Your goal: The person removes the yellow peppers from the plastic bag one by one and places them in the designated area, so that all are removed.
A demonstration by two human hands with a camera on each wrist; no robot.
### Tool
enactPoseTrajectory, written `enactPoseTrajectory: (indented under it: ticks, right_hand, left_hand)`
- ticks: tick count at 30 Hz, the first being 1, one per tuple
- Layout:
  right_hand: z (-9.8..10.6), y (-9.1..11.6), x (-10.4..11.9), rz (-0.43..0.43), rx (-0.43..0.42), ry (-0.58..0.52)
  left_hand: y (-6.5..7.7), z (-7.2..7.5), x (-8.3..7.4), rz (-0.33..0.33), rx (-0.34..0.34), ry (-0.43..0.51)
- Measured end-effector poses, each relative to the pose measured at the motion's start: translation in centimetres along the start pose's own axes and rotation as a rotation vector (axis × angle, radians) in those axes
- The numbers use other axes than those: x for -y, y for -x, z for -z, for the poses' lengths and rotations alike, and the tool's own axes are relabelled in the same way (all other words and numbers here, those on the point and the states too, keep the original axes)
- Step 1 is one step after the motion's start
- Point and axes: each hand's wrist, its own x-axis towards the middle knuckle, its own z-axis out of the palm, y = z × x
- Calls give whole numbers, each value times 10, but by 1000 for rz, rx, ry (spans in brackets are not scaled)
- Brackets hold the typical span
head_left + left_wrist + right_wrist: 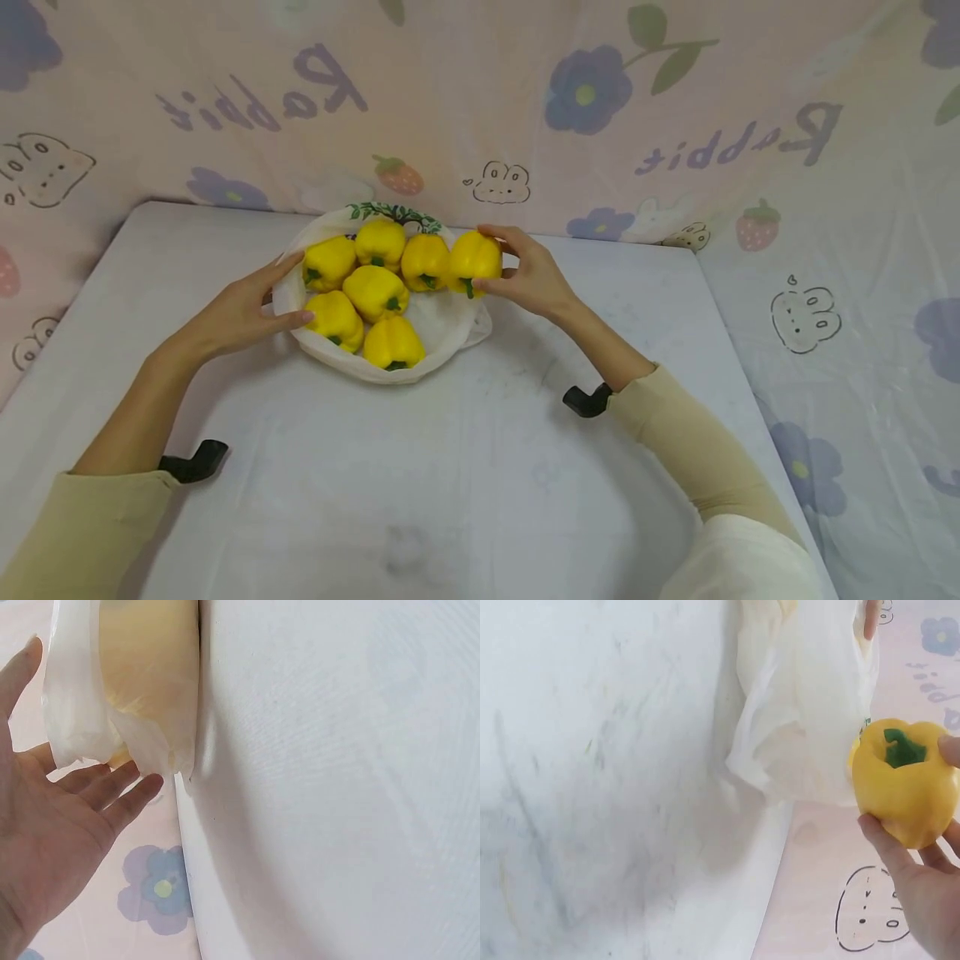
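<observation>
A white cloth bag (390,377) with a tree print stands with its mouth up, holding several yellow bell peppers (376,292). At the bag's right rim my right hand (534,273) grips another yellow bell pepper (476,255) between thumb and fingers. The right wrist view shows this pepper (904,791) raised beside the bag (810,712), its green stem visible. My left hand (238,310) rests against the bag's left side, thumb over the rim near a pepper. Seen from the left wrist, the fingers of that hand (67,817) are spread and fairly straight along the bag's outside (75,705).
The bag sits toward the back of a white-covered table (360,492). Behind it hangs a pale curtain (450,100) printed with flowers, rabbits and strawberries. Black curved pieces (197,461) stick out beneath both sleeves.
</observation>
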Motion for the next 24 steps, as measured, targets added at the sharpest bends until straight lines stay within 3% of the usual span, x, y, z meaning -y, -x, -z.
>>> enactPoseTrajectory:
  ticks: [7, 24]
  right_hand:
    - [12, 1, -9, -50, 41, -18]
    - [54, -8, -47, -174, 13, -82]
  left_hand:
    - [0, -1, 1, -2, -6, -10]
    - [-7, 8, 2, -13, 1, -6]
